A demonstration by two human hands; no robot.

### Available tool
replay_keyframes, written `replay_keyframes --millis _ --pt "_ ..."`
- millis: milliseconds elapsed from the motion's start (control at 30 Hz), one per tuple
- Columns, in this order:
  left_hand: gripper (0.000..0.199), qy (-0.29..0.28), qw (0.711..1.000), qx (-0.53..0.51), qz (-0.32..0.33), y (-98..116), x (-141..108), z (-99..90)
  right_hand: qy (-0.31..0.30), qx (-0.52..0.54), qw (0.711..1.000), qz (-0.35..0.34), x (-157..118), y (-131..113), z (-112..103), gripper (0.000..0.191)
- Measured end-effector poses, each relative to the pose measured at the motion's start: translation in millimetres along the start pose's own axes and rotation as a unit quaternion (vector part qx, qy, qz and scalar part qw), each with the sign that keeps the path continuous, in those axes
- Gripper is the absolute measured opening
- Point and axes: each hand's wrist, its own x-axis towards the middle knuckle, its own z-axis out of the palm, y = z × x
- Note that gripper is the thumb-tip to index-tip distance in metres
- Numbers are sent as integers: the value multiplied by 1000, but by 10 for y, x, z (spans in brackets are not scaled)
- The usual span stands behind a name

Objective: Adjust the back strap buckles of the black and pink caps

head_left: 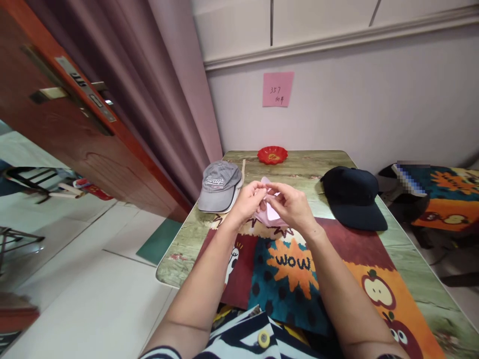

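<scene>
Both hands meet above the middle of the table, with fingertips pinched on a pale pink cloth item (274, 215). My left hand (251, 199) grips its left side, thumb and fingers closed. From the right, my right hand (291, 202) pinches its upper edge. Fingers cover much of the item, so its full shape is hidden. To the left lies a grey cap (220, 183) with white lettering, resting on a lighter-coloured item. A black cap (354, 197) sits to the right, its brim toward me.
A red scalloped dish (273, 155) stands at the back of the green wood-patterned table (318, 164). A colourful mat (262, 259) covers the near part. A pink note (278, 89) is on the wall. An open wooden door (75, 109) and curtain (164, 75) are left.
</scene>
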Motion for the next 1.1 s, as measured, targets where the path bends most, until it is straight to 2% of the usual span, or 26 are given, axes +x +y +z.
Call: replay_keyframes --millis 167,233,300,367,433,533,767,933,1100 --pt "37 -8 998 -65 -22 73 -61 10 16 -6 1000 -6 15 5 -5 18" --pt "43 -12 996 -83 -28 94 -85 -5 33 32 999 16 18 5 -6 14" --pt "42 -22 995 -92 -28 94 -103 -26 43 109 992 53 21 12 -19 18" --pt "38 -40 995 -88 -16 76 -114 -44 37 216 970 106 25 19 -43 22" --pt "42 -48 996 -74 10 45 -116 -46 31 317 935 157 31 24 -70 25" --pt "45 -25 997 -48 54 -6 -104 -8 39 401 896 186 40 24 -94 28" --pt "31 23 993 20 118 -108 -73 90 39 402 892 200 45 26 -85 32" --pt "32 43 991 43 116 -158 -69 91 56 436 874 209 55 34 -106 29" --pt "28 67 984 81 140 -203 -54 119 57 419 884 196 62 31 -118 31"
